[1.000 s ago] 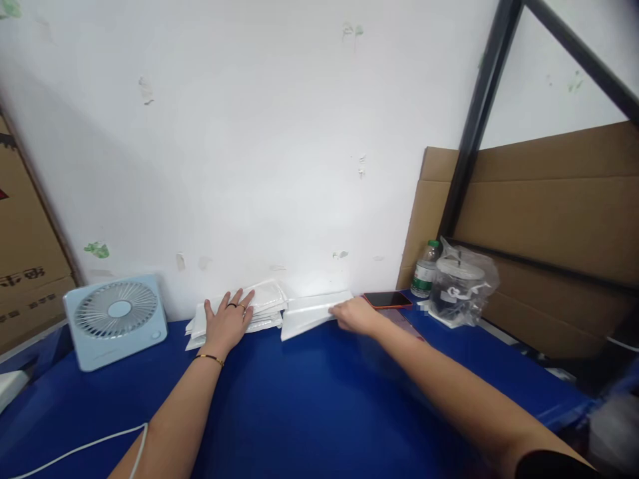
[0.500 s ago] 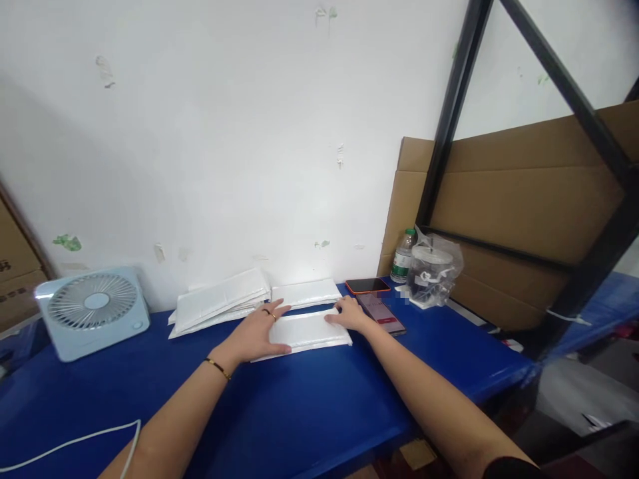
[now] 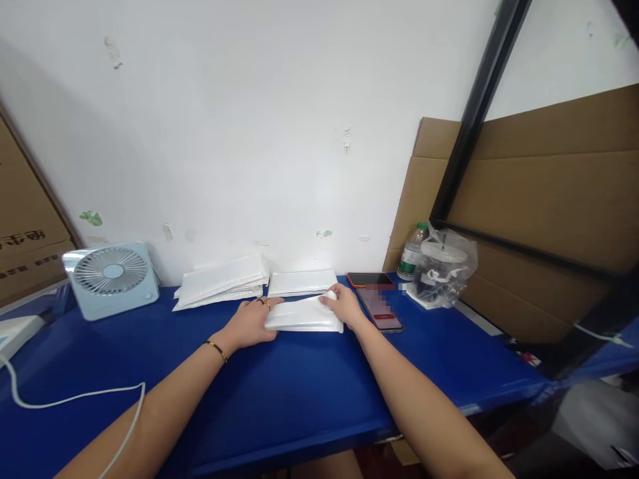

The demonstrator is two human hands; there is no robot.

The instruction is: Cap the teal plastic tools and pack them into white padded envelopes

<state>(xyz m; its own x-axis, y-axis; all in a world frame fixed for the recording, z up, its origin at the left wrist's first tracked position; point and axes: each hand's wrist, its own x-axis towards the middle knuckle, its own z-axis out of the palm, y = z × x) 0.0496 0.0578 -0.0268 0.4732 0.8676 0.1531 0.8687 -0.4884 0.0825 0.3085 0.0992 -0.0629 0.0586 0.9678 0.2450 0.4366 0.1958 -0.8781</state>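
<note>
head cam | forward-down | close over blue table [image 3: 299, 392] | faces wall [image 3: 249, 133]

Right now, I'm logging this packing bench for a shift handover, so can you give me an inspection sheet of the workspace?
Surface: blue tabletop, against a white wall.
Job's things: white padded mailer envelope, held at both ends; a splayed pile of white mailers and a neat white mailer stack behind it.
Clutter: pale blue desk fan; two phones, orange-cased phone and lit-screen phone; green-capped bottle; clear plastic bag over a jar.
Grips: left hand on the envelope's left end, right hand pinching its right end.
Cables: white cable trailing over the left tabletop.
Surroundings: brown cardboard sheets, black metal frame.
</note>
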